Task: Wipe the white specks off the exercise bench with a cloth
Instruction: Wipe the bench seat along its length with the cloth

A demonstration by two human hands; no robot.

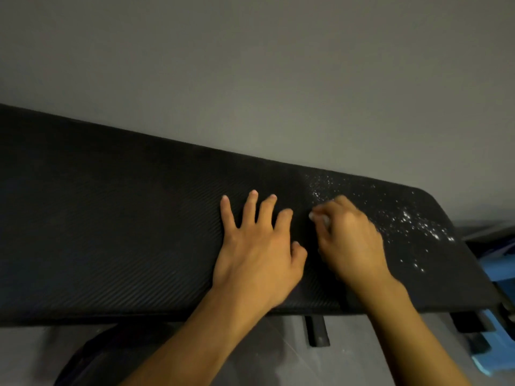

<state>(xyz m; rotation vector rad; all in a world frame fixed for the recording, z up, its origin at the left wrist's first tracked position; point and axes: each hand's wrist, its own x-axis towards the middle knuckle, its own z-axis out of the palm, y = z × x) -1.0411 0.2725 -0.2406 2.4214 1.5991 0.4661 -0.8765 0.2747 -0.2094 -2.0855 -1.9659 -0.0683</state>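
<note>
Right now your exercise bench (pixel 111 232) fills the middle band of the frame. Its long axis runs from the left edge across to the right edge and slants gently downward toward the right. The far long edge lies against the grey wall (pixel 250 65), and the near long edge faces you, above the grey floor (pixel 278 352). The rounded end of the pad sits at the right of the frame, while the other end runs out of view at the left. The pad is black, with fine diagonal ribbing across its top.

The white specks (pixel 418 221) lie only on the right part of the pad. They are thin just above your right hand and thickest near the rounded end, with a few more trailing toward the near edge.

Your left hand (pixel 259 252) lies palm down at the centre of the pad, its fingers (pixel 252 204) straight and spread, holding nothing. Your right hand (pixel 351 238) rests on the pad just right of it, nearly touching it. Its fingers are curled down over the cloth (pixel 323 218), of which only a small, blurred white bit shows at the fingertips.

Under the near edge, a black support (pixel 316 331) reaches down to the floor. A blue object (pixel 498 277) sits at the lower right, beside the bench end; you cannot tell what it is.
</note>
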